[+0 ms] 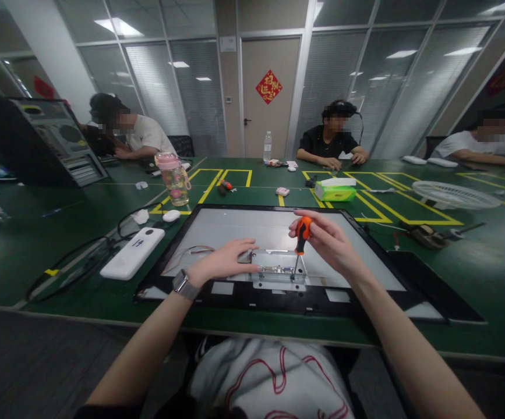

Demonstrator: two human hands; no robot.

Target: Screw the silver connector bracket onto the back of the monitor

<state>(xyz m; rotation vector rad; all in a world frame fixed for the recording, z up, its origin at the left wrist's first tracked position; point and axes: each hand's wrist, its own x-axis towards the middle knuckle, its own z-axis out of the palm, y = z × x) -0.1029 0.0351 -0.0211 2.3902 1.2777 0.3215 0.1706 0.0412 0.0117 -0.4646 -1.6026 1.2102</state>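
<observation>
A flat panel with a black frame [235,305] and a pale grey middle lies before me on the table. Near its front edge sits a silver metal bracket [274,285]. My right hand [324,235] is closed around the top of an orange and black screwdriver [303,234], held upright with its tip down at the bracket's right part. My left hand [223,265], with a watch [185,285] on the wrist, lies with fingers stretched out against the bracket's left end. Thin wires [200,249] run over the panel left of the bracket.
Left of the panel are a white power bank [133,253], black cables [81,265] and a pink-lidded bottle [173,180]. Behind it stands a green tissue pack [335,190]. A dark flat piece [435,282] lies right. Several people sit around the green table [235,333].
</observation>
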